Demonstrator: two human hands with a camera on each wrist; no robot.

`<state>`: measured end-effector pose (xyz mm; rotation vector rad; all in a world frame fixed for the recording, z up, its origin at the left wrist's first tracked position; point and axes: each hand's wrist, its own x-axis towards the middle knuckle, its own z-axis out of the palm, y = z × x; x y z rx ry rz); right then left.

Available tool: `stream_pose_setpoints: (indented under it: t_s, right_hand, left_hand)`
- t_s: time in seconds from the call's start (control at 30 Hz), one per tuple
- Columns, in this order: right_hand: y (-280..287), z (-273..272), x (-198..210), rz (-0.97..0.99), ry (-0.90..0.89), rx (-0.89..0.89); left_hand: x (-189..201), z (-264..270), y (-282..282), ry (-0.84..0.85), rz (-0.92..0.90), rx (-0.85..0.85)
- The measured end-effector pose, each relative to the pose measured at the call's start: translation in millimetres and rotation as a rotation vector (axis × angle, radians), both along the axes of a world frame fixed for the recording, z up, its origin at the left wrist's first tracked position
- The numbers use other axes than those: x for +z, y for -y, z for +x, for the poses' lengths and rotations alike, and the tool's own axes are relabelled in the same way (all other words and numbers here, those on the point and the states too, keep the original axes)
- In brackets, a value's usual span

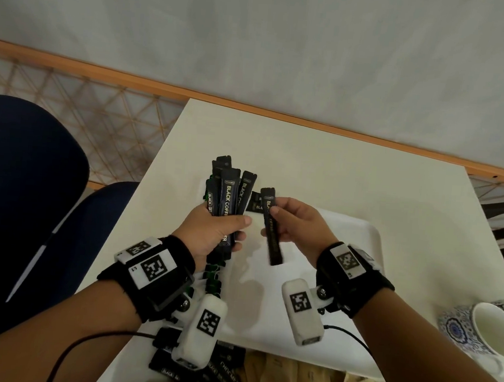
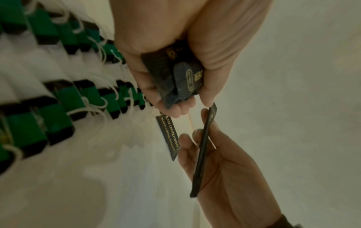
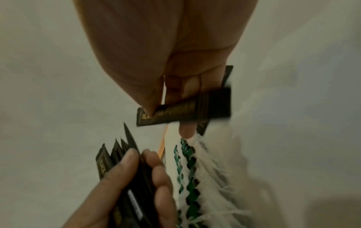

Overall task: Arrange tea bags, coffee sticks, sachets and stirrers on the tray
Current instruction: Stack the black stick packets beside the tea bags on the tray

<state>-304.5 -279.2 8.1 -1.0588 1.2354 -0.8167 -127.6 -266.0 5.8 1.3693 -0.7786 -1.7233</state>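
My left hand [image 1: 211, 230] grips a bundle of several black coffee sticks [image 1: 229, 195] upright above the white tray [image 1: 370, 236]; the same bundle [image 2: 173, 77] fills my fist in the left wrist view. My right hand [image 1: 296, 224] pinches a single black coffee stick [image 1: 272, 225] between thumb and fingers, just right of the bundle; the right wrist view shows this stick [image 3: 185, 111] crosswise. One coffee stick [image 2: 171, 137] lies flat on the tray. Rows of green-tagged tea bags [image 2: 58, 98] with white strings lie along the tray's left side.
A pile of loose black coffee sticks [image 1: 215, 375] and tan sachets [image 1: 296, 378] lies at the table's near edge. A patterned mug [image 1: 481, 329] stands at the right. A dark blue chair [image 1: 28, 188] is to the left of the white table [image 1: 308, 153].
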Motion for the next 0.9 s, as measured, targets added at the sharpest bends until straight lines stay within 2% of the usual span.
stream_pose_setpoints:
  t_s: [0.2,0.47,0.63,0.83,0.9]
  right_hand:
    - [-10.4,-1.1,-0.4,-0.125,-0.18,0.181]
    - [-8.3,-27.1,-5.3,-0.078,-0.278,0.156]
    - [-10.5,-33.5,-8.6,-0.027,-0.35,0.265]
    - [-1.6,-39.2,-19.9,-0.109,-0.418,0.21]
    - [5.1,-44.8,-27.4,-0.172,-0.538,0.166]
  left_hand:
    - [2.3,0.6,3.7,0.033,-0.032,0.08]
    - [3.8,3.9,2.3,0.043,-0.04,0.166]
    - [0.9,2.8,0.6,0.025,-0.019,0.203]
    - [3.4,0.8,1.0,0.032,-0.026,0.195]
    - [5.0,3.0,2.7,0.03,0.012,0.158]
